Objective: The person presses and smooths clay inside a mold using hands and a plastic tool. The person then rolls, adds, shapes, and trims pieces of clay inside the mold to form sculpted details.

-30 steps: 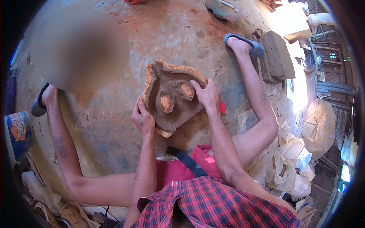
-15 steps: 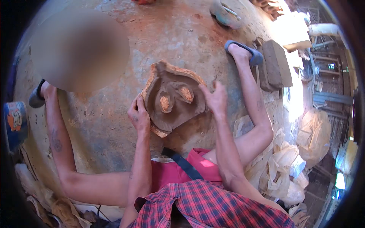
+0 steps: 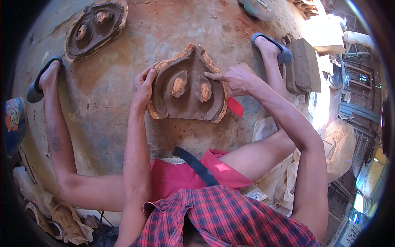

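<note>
A plaster-like mould with a rough orange-brown rim, lined with dark wet clay [image 3: 185,109], lies between my feet. Two raised orange lumps, a left one [image 3: 178,85] and a right one [image 3: 205,91], show through holes in the clay. My left hand [image 3: 143,87] grips the mould's left rim, fingers closed round its edge. Over the right rim, my right hand [image 3: 240,80] stretches its index finger onto the clay above the right lump; its other fingers are curled and partly hidden. A flat red piece [image 3: 235,107] sticks out beside the mould's right edge.
A second clay-lined mould [image 3: 95,29] lies at the upper left. Brown blocks [image 3: 303,66] stand right of my foot. Crumpled plastic bags [image 3: 339,144] sit farther right, a blue container [image 3: 15,123] at far left. A greyish object [image 3: 260,9] lies at the top.
The mould has turned and shifted slightly upward. My right hand has moved from its right rim to the clay inside. The red piece and the second mould are now visible.
</note>
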A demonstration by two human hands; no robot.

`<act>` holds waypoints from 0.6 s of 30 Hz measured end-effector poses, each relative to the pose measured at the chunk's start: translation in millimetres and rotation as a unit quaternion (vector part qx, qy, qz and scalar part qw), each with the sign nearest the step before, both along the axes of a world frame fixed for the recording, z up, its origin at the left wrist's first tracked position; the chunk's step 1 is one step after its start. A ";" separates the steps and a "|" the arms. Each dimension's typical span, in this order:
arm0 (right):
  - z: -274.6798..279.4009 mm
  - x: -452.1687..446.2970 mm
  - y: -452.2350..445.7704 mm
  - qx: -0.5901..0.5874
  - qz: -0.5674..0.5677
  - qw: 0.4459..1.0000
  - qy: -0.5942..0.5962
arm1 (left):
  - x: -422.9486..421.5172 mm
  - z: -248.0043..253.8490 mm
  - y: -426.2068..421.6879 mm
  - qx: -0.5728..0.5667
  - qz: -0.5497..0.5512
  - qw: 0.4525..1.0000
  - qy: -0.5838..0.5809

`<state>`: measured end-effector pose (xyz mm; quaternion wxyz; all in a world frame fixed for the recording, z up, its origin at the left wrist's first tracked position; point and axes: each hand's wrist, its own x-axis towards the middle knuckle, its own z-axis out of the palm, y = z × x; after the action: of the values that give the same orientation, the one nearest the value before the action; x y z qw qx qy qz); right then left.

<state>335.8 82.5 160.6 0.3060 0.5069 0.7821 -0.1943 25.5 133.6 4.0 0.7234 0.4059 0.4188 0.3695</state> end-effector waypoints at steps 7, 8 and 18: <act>-1.5 -15.3 -82.5 0.016 -0.111 0.994 -0.012 | -0.7 -1.3 -1.2 0.016 0.032 0.998 0.049; -4.5 -20.4 -94.3 0.016 -0.116 0.993 -0.011 | -0.4 -1.3 -2.6 0.017 0.028 0.998 0.049; -15.5 -86.1 -148.3 0.021 -0.228 0.973 0.007 | -2.7 6.1 -40.2 0.022 0.125 0.988 0.083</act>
<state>249.7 -65.8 145.1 0.2378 0.6768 0.6520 -0.2456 22.8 93.4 10.1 0.6249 0.3954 0.5167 0.4315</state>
